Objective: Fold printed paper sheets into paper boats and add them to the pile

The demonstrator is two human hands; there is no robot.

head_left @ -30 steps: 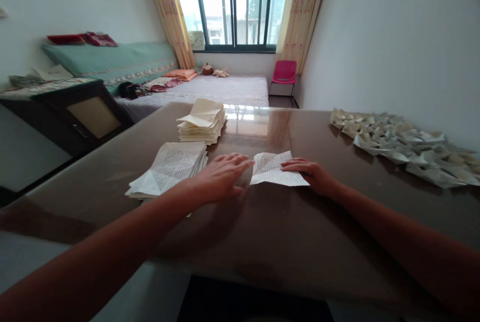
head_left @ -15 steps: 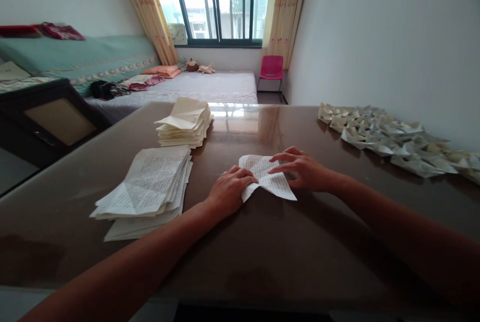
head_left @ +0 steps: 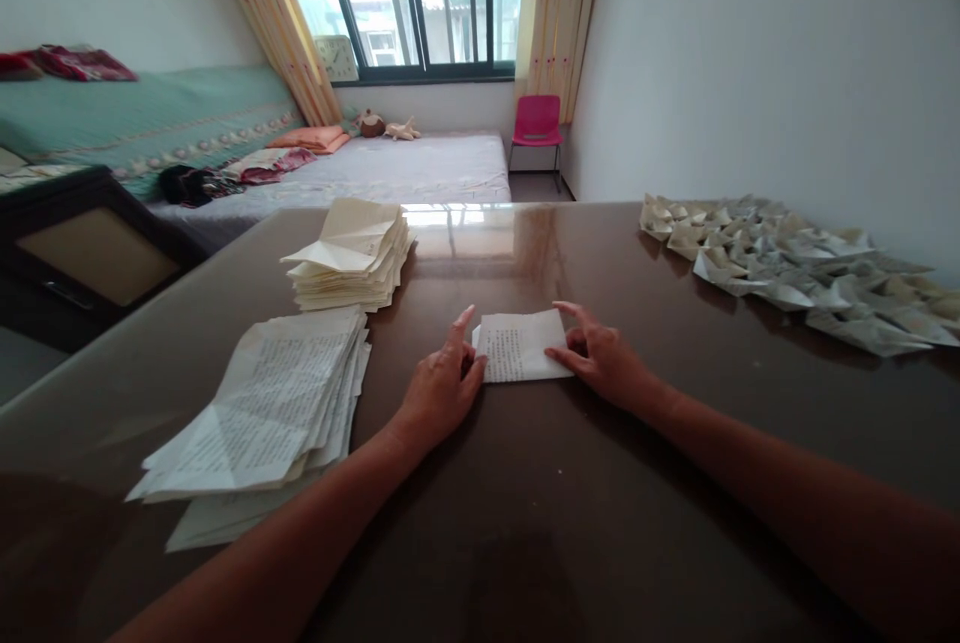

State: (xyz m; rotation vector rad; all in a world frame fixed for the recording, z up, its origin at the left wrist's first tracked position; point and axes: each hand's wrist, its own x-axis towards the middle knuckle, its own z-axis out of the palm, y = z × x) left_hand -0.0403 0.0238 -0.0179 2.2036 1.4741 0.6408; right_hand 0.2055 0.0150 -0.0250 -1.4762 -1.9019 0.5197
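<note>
Between my two hands lies a printed sheet of paper [head_left: 523, 348], folded over into a small rectangle on the glossy brown table. My left hand [head_left: 444, 370] grips its left edge, thumb at the lower left, index finger stretched away from me. At the opposite edge, my right hand [head_left: 606, 355] pinches the paper, its thumb on top and its index finger by the far right corner. To the left of my left forearm is a stack of creased printed sheets [head_left: 262, 403].
Behind that stack stands a thicker pile of cream paper [head_left: 349, 258]. Many folded paper shapes [head_left: 795, 258] fill the table's right side near the wall. Past the table [head_left: 510, 523] are a bed [head_left: 420, 168], a pink chair [head_left: 537, 123] and a dark cabinet [head_left: 90, 243].
The sheet was partly spread with its near edge raised; now it is folded into a neat rectangle. My left hand has shifted to its left edge, my right hand to its right edge.
</note>
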